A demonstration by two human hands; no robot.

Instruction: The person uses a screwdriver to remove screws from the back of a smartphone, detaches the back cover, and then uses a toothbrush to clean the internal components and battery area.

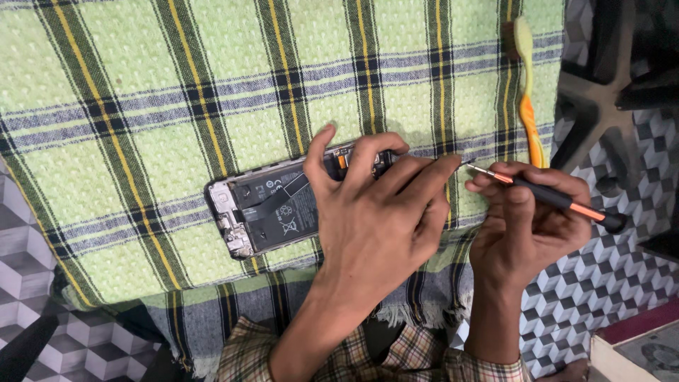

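An opened smartphone (pixel 263 210) with its back cover off lies on a green plaid cloth (pixel 141 92), its black battery and ribbon cable showing. My left hand (pixel 375 212) rests over the phone's right end, thumb and forefinger pressing on it, with the middle finger stretched toward the right. My right hand (pixel 527 226) holds a small screwdriver (pixel 548 198) with a black and orange handle. Its metal tip points left and meets the tip of my left finger, just past the phone's right end.
A yellow and orange toothbrush (pixel 527 92) lies on the cloth's right edge. A dark plastic stool base (pixel 608 85) stands at the upper right on a cube-patterned floor (pixel 615 283). A boxy object's corner (pixel 636 346) sits at the lower right.
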